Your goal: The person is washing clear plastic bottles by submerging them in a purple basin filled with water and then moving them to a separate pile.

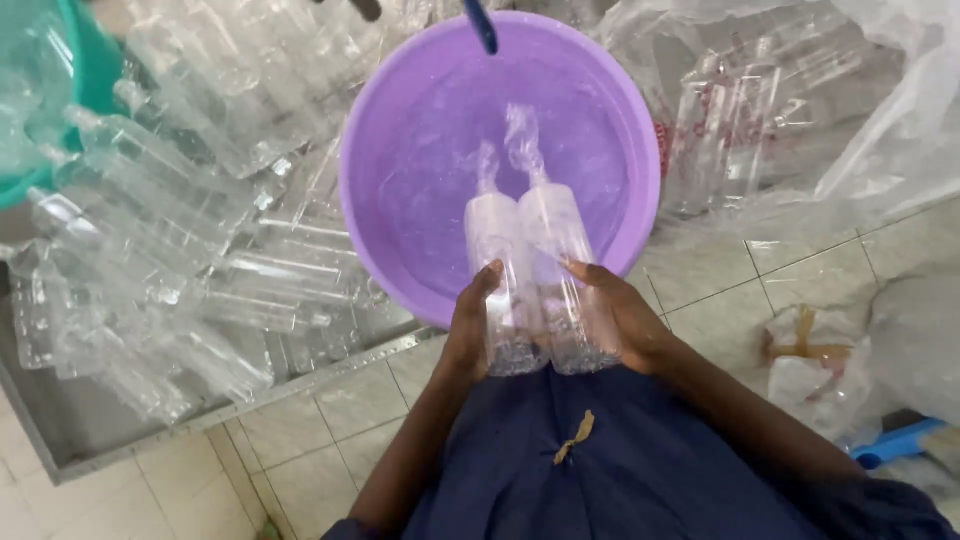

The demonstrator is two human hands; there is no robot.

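Above the blue lap, the left hand (470,325) and right hand (625,315) each clasp a clear plastic bottle (500,285) and its twin (565,280), tipped neck-down, seemingly emptying rinse water into the purple basin (400,230); next, likely steady draining.

**Where everything sits around the basin**

The basin (400,130) stands on the floor directly ahead of the person, its near rim just beyond the knees. Two bottles (530,270) lie side by side, necks pointing into the basin, bases toward the lap. The left hand (468,325) presses the left bottle from outside, the right hand (625,315) the right one. Left of the basin, a heap of bottles (170,230) fills a shallow tray (60,440), touching the basin's side. A tub (85,70) sits at the far left. Right of the basin, bagged bottles (740,120) rest on the floor tiles (720,290).
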